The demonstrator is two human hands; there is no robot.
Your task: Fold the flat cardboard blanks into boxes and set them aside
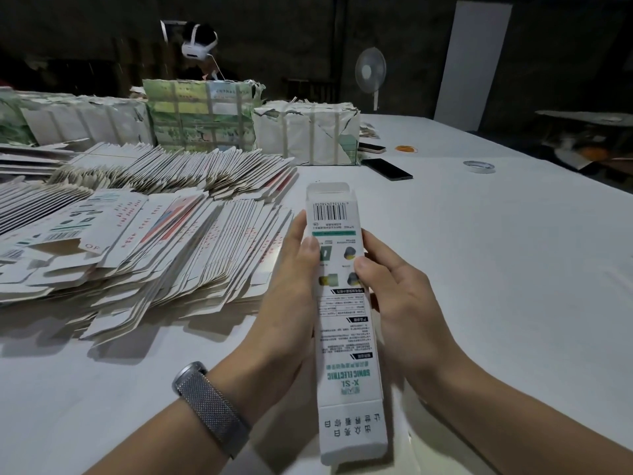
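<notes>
Both hands grasp a long printed cardboard blank (342, 303) above the white tabletop (496, 252): the left hand (284, 303) clasps its left edge, the right hand (400, 296) its right edge, thumbs pressed on the printed face. Fanned stacks of flat blanks (154, 234) lie left of the hands, wrapped bundles (308, 132) and a phone (387, 169) beyond.

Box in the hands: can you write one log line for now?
box: long, printed, held above table | left hand: grips | right hand: grips | flat blanks: piled left

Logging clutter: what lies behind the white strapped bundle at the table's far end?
Behind the white strapped bundle, loose paper scraps show at its right edge; the bundle hides anything directly behind it.
</notes>
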